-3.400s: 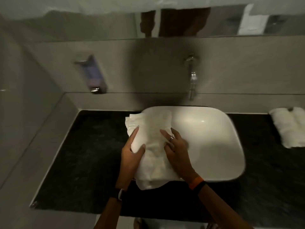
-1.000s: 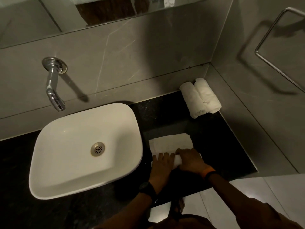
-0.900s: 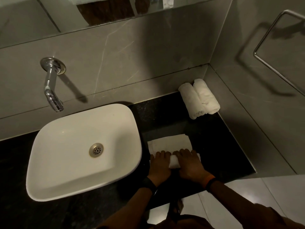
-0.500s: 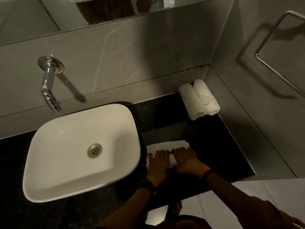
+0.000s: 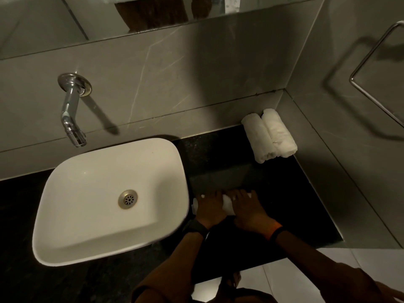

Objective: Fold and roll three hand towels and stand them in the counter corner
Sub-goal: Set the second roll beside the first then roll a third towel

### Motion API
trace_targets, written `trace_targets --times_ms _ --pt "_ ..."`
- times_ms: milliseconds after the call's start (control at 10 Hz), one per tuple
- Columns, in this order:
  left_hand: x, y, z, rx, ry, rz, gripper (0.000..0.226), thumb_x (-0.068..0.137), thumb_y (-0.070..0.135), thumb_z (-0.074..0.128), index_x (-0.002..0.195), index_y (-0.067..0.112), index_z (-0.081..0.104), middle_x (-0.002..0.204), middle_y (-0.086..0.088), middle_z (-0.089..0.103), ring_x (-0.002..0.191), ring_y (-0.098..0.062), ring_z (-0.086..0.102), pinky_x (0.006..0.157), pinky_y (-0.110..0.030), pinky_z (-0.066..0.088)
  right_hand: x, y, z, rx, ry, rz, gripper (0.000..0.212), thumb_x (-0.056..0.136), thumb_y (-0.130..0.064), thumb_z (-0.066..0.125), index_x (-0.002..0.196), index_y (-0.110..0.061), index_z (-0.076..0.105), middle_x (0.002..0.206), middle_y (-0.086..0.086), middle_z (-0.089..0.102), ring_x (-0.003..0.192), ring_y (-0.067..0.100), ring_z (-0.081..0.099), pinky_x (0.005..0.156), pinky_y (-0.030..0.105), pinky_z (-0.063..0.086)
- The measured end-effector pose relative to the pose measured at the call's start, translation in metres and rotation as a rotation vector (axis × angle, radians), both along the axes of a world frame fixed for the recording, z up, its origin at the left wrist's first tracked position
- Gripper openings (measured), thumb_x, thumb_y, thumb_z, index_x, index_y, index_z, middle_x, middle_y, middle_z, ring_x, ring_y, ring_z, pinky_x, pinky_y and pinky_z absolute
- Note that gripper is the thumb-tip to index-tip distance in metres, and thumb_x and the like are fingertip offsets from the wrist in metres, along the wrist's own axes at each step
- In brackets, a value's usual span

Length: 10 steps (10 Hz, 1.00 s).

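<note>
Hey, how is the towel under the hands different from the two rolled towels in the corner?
The towel under the hands lies crosswise beside the sink, mostly covered by the left hand and right hand; the two rolled towels in the corner lie untouched, fully in view. It sits mid-counter, while they rest side by side, touching, against the walls. All three are white and rolled.

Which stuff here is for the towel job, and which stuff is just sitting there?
For the job:
- towel being rolled under the left hand and right hand
- two rolled towels in the corner
- black counter

Just sitting there:
- white sink
- tap
- towel rail
- mirror
</note>
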State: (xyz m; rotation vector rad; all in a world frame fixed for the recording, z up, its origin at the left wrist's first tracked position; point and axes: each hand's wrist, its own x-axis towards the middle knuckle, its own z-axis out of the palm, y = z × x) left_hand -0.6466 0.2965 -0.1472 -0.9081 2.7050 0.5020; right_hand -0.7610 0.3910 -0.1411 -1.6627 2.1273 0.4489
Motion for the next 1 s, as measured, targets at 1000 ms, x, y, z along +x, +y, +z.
trace_targets --times_ms 1000 --pt "-0.161 -0.078 0.011 0.384 0.421 0.035 0.100 0.081 0.019 0.076 0.148 0.001 0.004 0.157 -0.023 0.002 0.145 -0.037 0.007 0.120 -0.045 0.011 -0.187 -0.079 -0.001 -0.375 0.046 -0.143 0.121 0.036 -0.055 0.090 0.141 -0.019 0.041 0.147 0.023 0.037 0.136 0.036 0.019 0.093 0.075 0.029"
